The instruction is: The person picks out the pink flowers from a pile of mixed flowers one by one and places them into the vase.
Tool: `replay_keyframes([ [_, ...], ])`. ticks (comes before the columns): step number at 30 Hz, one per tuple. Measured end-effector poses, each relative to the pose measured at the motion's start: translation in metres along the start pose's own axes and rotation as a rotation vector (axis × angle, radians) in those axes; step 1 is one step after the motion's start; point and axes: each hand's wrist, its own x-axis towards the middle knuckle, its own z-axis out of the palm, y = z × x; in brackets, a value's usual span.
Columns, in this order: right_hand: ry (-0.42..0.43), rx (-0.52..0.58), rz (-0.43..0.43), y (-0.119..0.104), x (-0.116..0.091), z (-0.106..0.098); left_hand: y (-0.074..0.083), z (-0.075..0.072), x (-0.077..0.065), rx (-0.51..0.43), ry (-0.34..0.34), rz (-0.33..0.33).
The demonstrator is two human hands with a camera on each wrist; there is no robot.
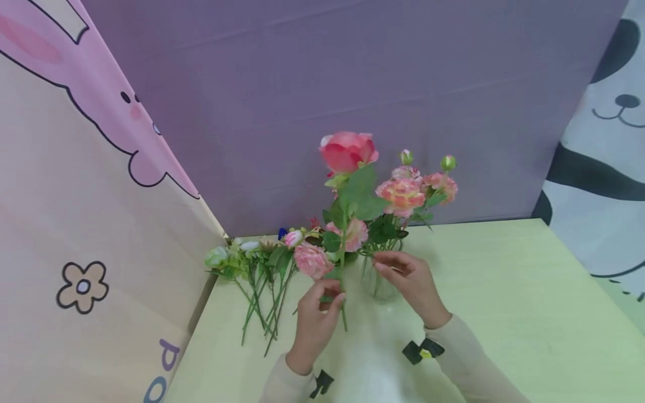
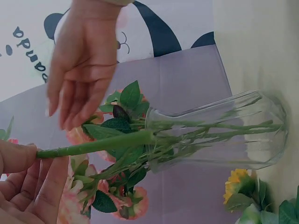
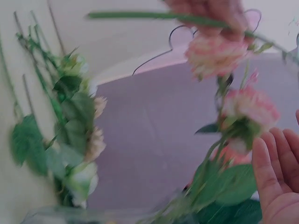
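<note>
My left hand (image 1: 316, 320) pinches the green stem (image 2: 98, 143) of a single artificial flower, its large pinkish-red bloom (image 1: 349, 152) held upright. The lower stem end hangs free below the fingers in the head view. In the left wrist view that stem end overlaps the mouth of a clear glass vase (image 2: 210, 112). Several pink and orange flowers (image 1: 401, 196) stand in the vase, their stems visible through the glass. My right hand (image 1: 410, 282) is beside the vase mouth, fingers loosely bent and holding nothing; its palm (image 3: 285, 200) shows in the right wrist view.
Loose flowers with green stems (image 1: 259, 305) lie on the pale table (image 1: 504, 291) to the left, white and green blooms (image 3: 84, 179) among them. A yellow flower (image 2: 237, 184) lies beyond the vase. Purple cloth (image 1: 353, 67) hangs behind, with printed rabbit and panda panels at the sides.
</note>
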Motion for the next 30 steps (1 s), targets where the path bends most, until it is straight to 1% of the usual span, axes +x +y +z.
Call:
replay_keyframes([
  [1,-0.011,0.025,-0.016,-0.003,0.001,0.002,0.003,0.001,0.001,-0.007,-0.008,0.002],
  [4,-0.037,0.072,-0.056,-0.012,0.002,0.007,0.012,0.003,0.002,-0.017,-0.041,-0.027],
  [6,-0.036,0.070,-0.065,-0.016,0.003,0.010,0.016,0.005,0.002,-0.021,-0.066,-0.054],
  [9,-0.017,0.039,-0.065,-0.020,0.004,0.013,0.015,0.008,0.002,-0.020,-0.105,-0.104],
  [12,0.006,0.021,-0.058,-0.022,0.005,0.014,0.012,0.011,0.001,-0.010,-0.134,-0.116],
  [14,0.021,0.009,-0.053,-0.024,0.007,0.015,0.010,0.013,0.001,-0.008,-0.142,-0.113],
  [17,0.042,-0.001,-0.043,-0.026,0.010,0.014,0.009,0.016,0.001,-0.007,-0.146,-0.090],
  [24,0.083,-0.004,-0.018,-0.031,0.013,0.012,0.012,0.020,0.006,0.007,-0.149,-0.001],
  [27,0.097,-0.007,-0.021,-0.031,0.014,0.011,0.013,0.022,0.009,-0.013,-0.152,0.004],
  [30,0.104,-0.015,-0.026,-0.029,0.015,0.010,0.013,0.024,0.010,-0.041,-0.163,-0.014],
])
